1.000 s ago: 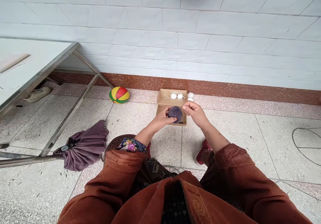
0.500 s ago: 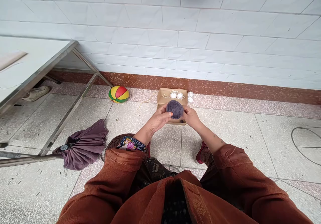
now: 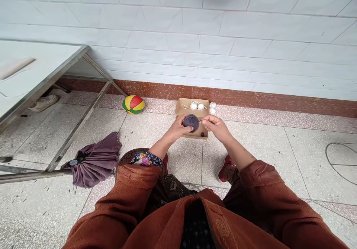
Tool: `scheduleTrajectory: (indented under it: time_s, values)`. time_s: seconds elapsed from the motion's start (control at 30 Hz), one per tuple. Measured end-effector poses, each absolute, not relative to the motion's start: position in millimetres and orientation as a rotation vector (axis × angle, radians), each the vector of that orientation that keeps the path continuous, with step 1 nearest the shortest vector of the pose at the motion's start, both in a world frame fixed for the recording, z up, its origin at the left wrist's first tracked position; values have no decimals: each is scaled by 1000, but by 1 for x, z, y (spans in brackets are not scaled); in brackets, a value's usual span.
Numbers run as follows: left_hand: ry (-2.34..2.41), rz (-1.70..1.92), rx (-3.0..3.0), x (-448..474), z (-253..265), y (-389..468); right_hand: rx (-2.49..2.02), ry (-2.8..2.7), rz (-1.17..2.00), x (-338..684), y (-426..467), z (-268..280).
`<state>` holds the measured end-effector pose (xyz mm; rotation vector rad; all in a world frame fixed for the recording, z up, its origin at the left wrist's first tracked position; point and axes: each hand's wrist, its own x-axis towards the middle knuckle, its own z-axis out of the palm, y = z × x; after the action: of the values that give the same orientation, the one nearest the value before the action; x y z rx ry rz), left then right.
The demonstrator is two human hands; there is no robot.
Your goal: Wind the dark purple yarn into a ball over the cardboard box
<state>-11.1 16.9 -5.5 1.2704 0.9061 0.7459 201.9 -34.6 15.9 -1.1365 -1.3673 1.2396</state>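
A ball of dark purple-grey yarn (image 3: pixel 191 122) is in my left hand (image 3: pixel 177 128), with the thumb across its front and the fingers behind it. Just right of the ball, my right hand (image 3: pixel 216 127) pinches the yarn strand close to where it leaves the ball. Below both hands, an open cardboard box (image 3: pixel 180 109) lies on the floor. Two white yarn balls (image 3: pixel 197 106) with loose strands rest in its far part. A small dark piece (image 3: pixel 202 134) lies in the near part, too small to make out.
White balls (image 3: pixel 212 108) sit on the floor right of the box, by the wall. A colourful ball (image 3: pixel 133 104) and a folded purple umbrella (image 3: pixel 96 160) lie to the left, beside a metal-framed table (image 3: pixel 41 70). A wire ring (image 3: pixel 343 163) is at far right.
My right hand has moved right, away from the yarn ball, with the strand between its fingers. The ball in my left hand has shifted slightly left and turned.
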Motion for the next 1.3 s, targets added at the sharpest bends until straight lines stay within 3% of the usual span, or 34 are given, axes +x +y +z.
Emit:
scheduleTrajectory:
  time_s: [0.17,0.33,0.7,0.83,1.03,1.3]
  values:
    - [602,563,1218,-11,-5,7,-1270,-1269,1011,205,-23,2]
    - [415,608,972,-8,4,1,-1356,-1291,1022,194,-22,-19]
    - [864,1030,947,-3,-4,21,-1275,-1642,1076,186,-38,-8]
    - [1004,871,1179,-6,-10,20,-1194,-1543,1138,195,-36,7]
    - [644,596,1104,-8,1,5,-1354,-1341,979,208,-21,-6]
    - [677,978,874,4,4,17,-1353,-1575,922,196,-36,-19]
